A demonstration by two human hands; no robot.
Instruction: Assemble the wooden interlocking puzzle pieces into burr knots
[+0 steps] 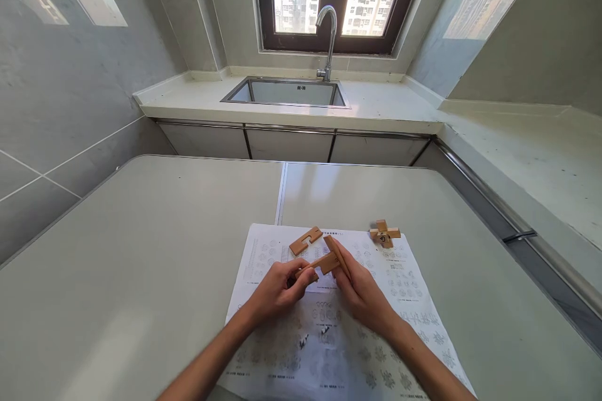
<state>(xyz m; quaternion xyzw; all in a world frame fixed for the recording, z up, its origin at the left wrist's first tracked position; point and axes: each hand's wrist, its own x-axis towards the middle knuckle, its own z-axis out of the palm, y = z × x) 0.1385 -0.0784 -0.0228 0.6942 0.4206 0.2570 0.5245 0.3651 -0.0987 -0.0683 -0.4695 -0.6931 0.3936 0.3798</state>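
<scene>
Two flat wooden puzzle pieces meet at an angle above a printed sheet (324,302): the fingers of the left hand (279,290) pinch the notched piece (328,263), those of the right hand (361,288) grip the slanted piece (333,245). Beyond lies a loose slotted piece (298,245); at the sheet's far right corner, a wooden cross-shaped assembly (384,235). Beneath, the table (141,250); behind it, a sink (286,93).
</scene>
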